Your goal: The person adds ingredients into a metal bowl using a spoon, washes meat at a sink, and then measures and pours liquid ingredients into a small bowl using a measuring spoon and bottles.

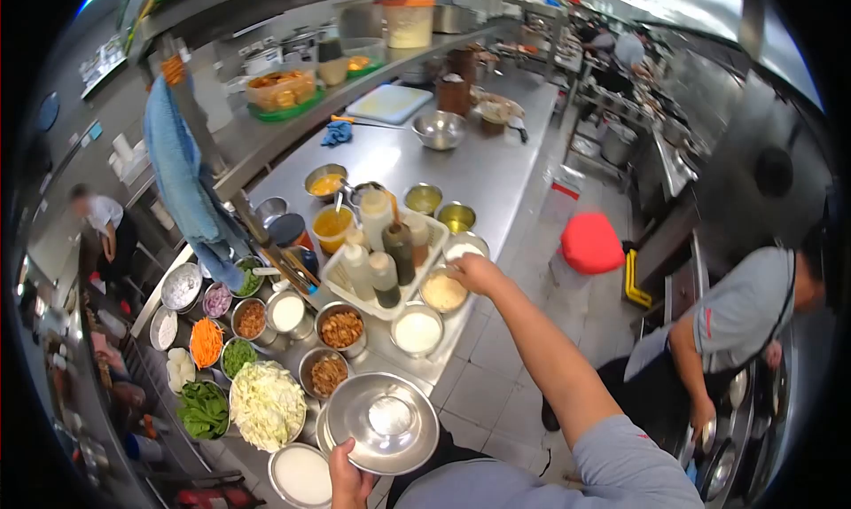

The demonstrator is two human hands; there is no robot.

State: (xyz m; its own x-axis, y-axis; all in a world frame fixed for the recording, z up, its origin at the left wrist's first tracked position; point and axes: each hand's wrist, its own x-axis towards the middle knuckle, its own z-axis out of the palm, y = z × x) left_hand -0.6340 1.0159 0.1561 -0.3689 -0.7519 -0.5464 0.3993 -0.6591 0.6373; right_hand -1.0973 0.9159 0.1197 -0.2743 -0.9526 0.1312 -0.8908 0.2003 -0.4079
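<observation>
My left hand [350, 479] grips the rim of a shiny metal bowl [409, 438], thumb over the edge. Inside, the bowl looks bare apart from reflections. My right arm stretches forward, and my right hand [476, 273] is at a small metal bowl of white powder or grains [463, 242]. Its fingers are curled together, the tips partly hidden, so what they pinch cannot be made out. Just below that hand stands a bowl of pale yellow crumbs [443, 293]. A bowl of white contents [417, 332] is nearer me. Left of them sits a white basket [387, 310] of squeeze bottles.
Shredded cabbage [266, 407], leafy greens [202, 411], carrot strips [206, 342] and a white-filled bowl [301, 475] crowd the left. Farther back are a metal mixing bowl [439, 130] and a cutting board [390, 104]. A co-worker [740, 318] stands at right, near a red stool [591, 243].
</observation>
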